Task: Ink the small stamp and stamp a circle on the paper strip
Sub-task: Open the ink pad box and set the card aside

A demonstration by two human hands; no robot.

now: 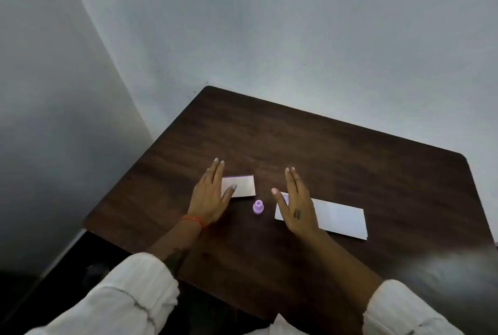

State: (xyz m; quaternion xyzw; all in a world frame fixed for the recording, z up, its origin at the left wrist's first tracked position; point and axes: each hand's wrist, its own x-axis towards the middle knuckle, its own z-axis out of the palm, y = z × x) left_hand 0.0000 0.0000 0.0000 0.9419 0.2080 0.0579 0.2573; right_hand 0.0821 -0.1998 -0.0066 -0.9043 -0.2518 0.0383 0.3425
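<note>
A dark wood-grain tabletop (323, 151) fills the middle and lower right of the frame, pushed into the corner of pale grey walls. The person's left hand (211, 197) lies flat and empty at centre-left, fingers straight and close together, thumb angled out; its thumb and the edge of its palm overlap the left end of a small white box (242, 185) with a purple rim along its far edge, which looks like the ink pad. An orange band (192, 219) circles that wrist. The right hand (295, 202) is likewise flat and empty, fingers together and thumb out, covering the left end of the white paper strip (339, 218), which stretches toward the right of the frame. A faint purple mark shows on the strip just beside the thumb, too blurred to make out. Between the two hands, touching neither, the small lilac stamp (258, 207) stands upright on the bare wood. White rolled sleeves (129, 297) fill the bottom of the frame.
</note>
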